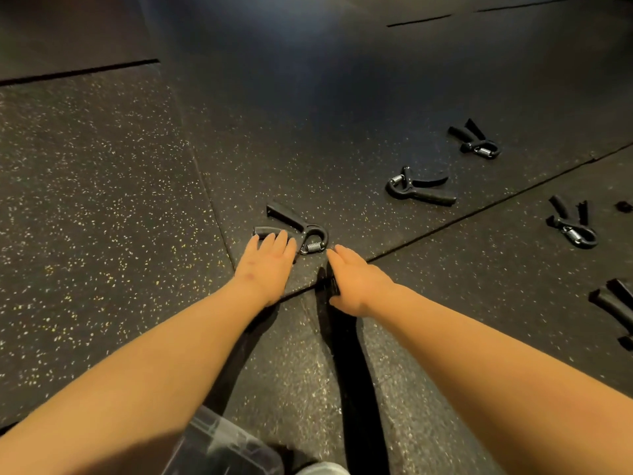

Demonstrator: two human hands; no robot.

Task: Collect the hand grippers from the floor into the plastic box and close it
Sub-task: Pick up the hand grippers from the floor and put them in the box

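The floor (102,200) is dimly lit, brightest nearby, faded to darkness farther off. Hard shadows are cast beneath the forearms (171,337). The edges are stretched by wide-angle distortion; the plastic box (219,443) is blurred.

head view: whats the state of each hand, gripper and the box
left hand: open, fingertips touching nearest gripper
right hand: fingers straight, dark thing under it, grip unclear
other grippers: four, lying untouched
box: partly in view, lid unclear
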